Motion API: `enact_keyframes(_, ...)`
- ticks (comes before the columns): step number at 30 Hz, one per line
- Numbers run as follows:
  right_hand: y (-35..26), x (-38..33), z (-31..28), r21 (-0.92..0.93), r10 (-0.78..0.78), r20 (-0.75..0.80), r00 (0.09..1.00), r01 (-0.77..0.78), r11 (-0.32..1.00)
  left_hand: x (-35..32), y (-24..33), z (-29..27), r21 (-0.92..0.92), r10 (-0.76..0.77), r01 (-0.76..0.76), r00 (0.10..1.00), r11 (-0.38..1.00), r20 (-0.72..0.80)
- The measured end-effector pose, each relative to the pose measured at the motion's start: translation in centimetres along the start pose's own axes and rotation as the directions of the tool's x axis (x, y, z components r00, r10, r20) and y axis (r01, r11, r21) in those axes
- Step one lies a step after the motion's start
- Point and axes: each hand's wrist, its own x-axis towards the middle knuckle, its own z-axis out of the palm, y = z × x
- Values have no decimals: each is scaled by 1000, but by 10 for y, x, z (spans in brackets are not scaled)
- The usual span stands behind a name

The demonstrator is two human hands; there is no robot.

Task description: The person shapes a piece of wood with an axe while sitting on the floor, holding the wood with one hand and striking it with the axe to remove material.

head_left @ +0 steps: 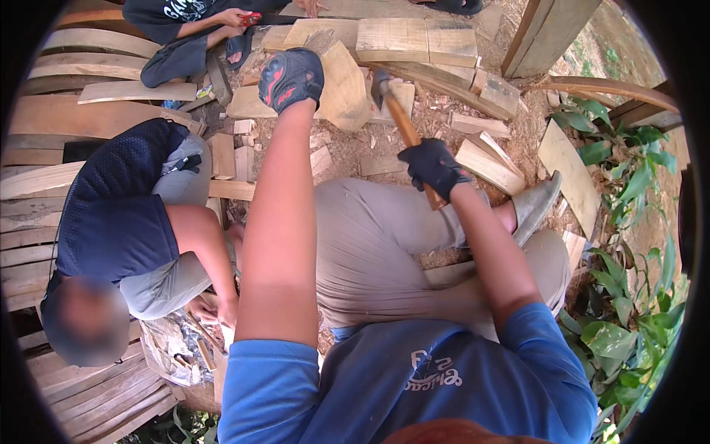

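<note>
My right hand (pixel 436 169), in a black glove, is wrapped round the wooden handle of a hammer (pixel 403 122). Its dark metal head points away from me, raised above the wood pieces. My left arm reaches far forward. At its end my left hand (pixel 291 80), in a black glove with red marks, is closed, its fingers curled away from view; what they grip is hidden. Right beside this hand stands a thick pale wood block (pixel 342 89) with angled faces. Whether the hand touches it, I cannot tell.
A person (pixel 122 200) crouches at my left, handling a thin wood piece. Another person (pixel 196 29) at the far left holds a red-handled tool. Thick timber (pixel 392 41) lies ahead, offcuts (pixel 488 163) and chips around it. Curved planks (pixel 103 111) stand left; leafy plants (pixel 629 318) grow right.
</note>
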Motion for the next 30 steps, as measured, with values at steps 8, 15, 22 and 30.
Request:
enact_keyframes(8, -91, -105, -41, 80, -249, -427, 870, 311, 947, 4, -45, 20, -8, -116, 117, 992, 993, 52)
enact_keyframes(15, -46, -61, 0, -13, -236, -394, 888, 251, 968, -3, -32, -4, -7, -134, 135, 988, 991, 75)
enact_keyframes(22, -11, -1, 7, -58, -32, -6, 999, 32, 998, 0, -7, 13, 19, 2, -2, 1000, 1000, 1)
enact_keyframes(30, -111, -90, -26, -48, -424, -345, 838, 435, 899, -3, -20, -6, 44, 36, -38, 998, 998, 46)
